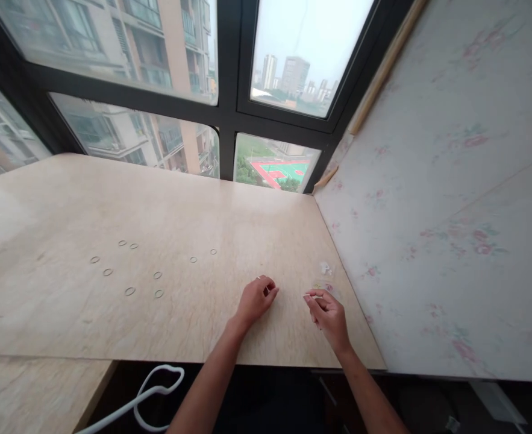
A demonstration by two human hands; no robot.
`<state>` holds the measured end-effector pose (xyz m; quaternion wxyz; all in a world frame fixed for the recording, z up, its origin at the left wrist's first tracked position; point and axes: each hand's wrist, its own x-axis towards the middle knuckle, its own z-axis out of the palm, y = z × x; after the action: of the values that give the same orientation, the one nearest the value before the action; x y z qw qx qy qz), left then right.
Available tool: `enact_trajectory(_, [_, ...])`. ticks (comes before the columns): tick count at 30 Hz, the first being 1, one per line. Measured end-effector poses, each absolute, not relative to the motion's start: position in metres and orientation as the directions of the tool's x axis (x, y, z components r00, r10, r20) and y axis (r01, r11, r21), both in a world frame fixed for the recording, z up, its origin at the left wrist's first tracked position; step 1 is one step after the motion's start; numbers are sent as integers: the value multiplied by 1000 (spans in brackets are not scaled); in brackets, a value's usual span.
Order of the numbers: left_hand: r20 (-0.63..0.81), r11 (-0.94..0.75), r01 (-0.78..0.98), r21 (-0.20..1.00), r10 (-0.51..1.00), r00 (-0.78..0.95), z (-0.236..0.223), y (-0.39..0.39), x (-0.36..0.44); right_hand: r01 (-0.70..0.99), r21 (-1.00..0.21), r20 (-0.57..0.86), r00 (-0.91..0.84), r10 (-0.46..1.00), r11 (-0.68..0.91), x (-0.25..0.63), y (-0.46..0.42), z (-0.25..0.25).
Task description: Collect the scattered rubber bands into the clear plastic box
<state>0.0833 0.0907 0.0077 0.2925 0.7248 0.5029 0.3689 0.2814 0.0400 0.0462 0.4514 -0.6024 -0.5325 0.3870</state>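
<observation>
- Forearms are stretched in over the front edge of the slab, and a looped white cable is seen below that edge, farther from the wall.
- By the right hand, the nearer one to the wall, a tiny white bit is pinched between thumb and forefinger; the other fingers are curled in.
- The left hand is placed farther from the wall, fingers loosely bent and thumb near the forefinger; whether anything is gripped there cannot be told.
- The white bit is thus held between the hands, on the right hand's side away from the wall.
- White pieces and a pink-and-yellow item are laid near the wall, just beyond the right hand.
- Nine thin rings are scattered on the slab, well apart from the wall, past the left hand.
</observation>
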Motion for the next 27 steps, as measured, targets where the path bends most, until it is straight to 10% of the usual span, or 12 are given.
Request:
enact_trajectory(12, [234,-310,513,801,950,208,5,93,83,665,-746,188,255,949,-31,337,49,46])
enact_trajectory(27, [272,-337,491,803,941,202,7,94,82,618,-781,206,121,971,89,323,24,19])
